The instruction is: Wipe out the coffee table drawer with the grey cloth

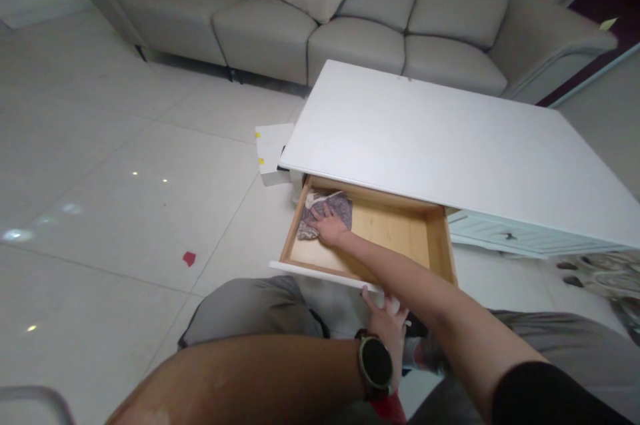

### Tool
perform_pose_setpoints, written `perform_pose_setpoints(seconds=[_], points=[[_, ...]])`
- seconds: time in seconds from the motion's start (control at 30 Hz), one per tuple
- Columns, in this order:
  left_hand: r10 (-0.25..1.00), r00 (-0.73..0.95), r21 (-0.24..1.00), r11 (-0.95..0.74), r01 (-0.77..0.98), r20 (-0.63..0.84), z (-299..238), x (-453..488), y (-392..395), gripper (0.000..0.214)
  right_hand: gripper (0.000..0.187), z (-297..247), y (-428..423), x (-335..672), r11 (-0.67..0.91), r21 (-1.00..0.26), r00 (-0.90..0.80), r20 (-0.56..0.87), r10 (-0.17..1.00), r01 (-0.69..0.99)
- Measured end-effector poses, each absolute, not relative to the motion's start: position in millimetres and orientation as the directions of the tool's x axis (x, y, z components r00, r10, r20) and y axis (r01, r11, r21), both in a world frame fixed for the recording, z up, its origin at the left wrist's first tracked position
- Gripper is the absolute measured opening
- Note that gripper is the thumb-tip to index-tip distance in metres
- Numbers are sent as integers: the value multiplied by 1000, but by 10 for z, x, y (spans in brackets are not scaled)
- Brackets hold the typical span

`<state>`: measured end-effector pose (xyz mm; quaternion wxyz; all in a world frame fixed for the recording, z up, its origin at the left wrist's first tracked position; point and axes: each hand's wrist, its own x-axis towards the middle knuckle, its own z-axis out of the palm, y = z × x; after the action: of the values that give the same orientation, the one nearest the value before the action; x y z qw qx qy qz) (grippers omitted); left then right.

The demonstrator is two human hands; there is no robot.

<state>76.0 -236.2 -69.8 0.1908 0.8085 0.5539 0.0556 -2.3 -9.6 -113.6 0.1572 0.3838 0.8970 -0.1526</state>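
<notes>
Right hand [329, 226]: fingers spread, unclenched, flat on cloth [341, 205] | Left hand [390, 326]: fingertips at drawer front [320, 276]; whether clamped, cannot tell | Cloth: grey-purple, patterned, in far left corner of open drawer [395, 231] | Right arm [415, 278]: outstretched over drawer front; left forearm [280, 371]: low, watch [376, 361] at wrist

The drawer [395, 228] is smooth wood inside, the cloth [343, 205] matt (rather rough-looking), the floor tiles [125, 225] glossy.

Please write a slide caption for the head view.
Right hand on a patterned cloth in an open drawer; left hand at its front.
</notes>
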Motion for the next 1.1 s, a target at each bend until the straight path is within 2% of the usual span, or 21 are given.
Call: perform_pose_setpoints(seconds=[0.07,0.13,0.17,0.2,0.27,0.33,0.4,0.5,0.63,0.73,0.8,0.87,0.93,0.97,1.03,1.1], points=[[901,422,328,-370,869,-102,-711,751,-2375,43,64,-1147,-199,242,782,-228,-787,-407,464,580],[875,462,268,-415,869,-145,-713,758,-2374,45,64,-1143,-239,558,855,-301,-871,-398,289,422],[864,474,242,-429,870,-173,-710,768,-2369,45,66,-1137,-229,710,862,-317,-882,-394,260,396],[851,488,223,-446,867,-196,-705,779,-2362,45,69,-1130,-202,845,847,-311,-870,-395,296,430],[832,516,205,-479,854,-206,-692,796,-2348,45,74,-1116,-124,1030,735,-237,-754,-395,524,635],[837,518,194,-486,852,-179,-679,798,-2343,44,75,-1103,-74,1060,559,-150,-569,-385,727,816],[848,508,189,-480,857,-150,-675,789,-2348,43,72,-1090,-103,916,474,-108,-477,-377,794,874],[850,507,223,-470,854,-147,-690,788,-2367,45,59,-1071,-270,461,583,-160,-597,-354,720,797],[874,432,249,-378,892,-223,-725,828,-2380,44,46,-1039,-419,-108,741,-362,-816,-376,439,566],[881,429,308,-359,881,-199,-738,836,-2362,45,46,-982,-323,-186,780,-403,-850,-437,296,479],[877,450,368,-367,854,-168,-745,830,-2337,47,44,-932,-205,-109,785,-354,-815,-493,305,508],[880,443,395,-352,849,-168,-764,832,-2313,54,42,-895,-110,-19,745,-256,-741,-509,438,616],[887,424,395,-329,858,-184,-803,856,-2300,61,43,-891,-90,28,667,-172,-658,-459,596,725],[885,423,390,-325,861,-195,-831,876,-2300,62,44,-902,-113,31,648,-165,-645,-432,630,744],[883,420,375,-325,868,-208,-895,925,-2315,59,44,-941,-203,7,701,-229,-721,-404,563,675],[914,364,348,-287,893,-181,-951,972,-2346,53,42,-980,-302,-24,800,-325,-845,-377,380,505]])
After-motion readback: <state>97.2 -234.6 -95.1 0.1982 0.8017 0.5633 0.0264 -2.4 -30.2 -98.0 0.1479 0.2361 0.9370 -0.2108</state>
